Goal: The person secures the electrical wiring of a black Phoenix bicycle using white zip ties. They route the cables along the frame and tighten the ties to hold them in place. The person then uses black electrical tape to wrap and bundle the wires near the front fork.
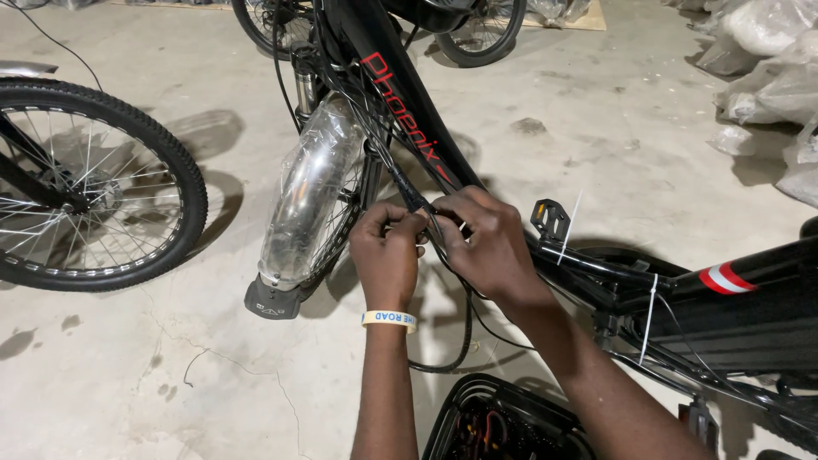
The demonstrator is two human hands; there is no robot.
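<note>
Concrete floor (170,392) lies below both hands, left hand (388,255) and right hand (490,247) pinched together on black cables (415,201) beside the bike frame (409,111); tugging could likely loosen a connector.

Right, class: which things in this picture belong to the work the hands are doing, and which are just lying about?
In the work: left hand, right hand, black cables, black bicycle frame.

Lying about: second bicycle's wheel, plastic bags, open black case.
</note>
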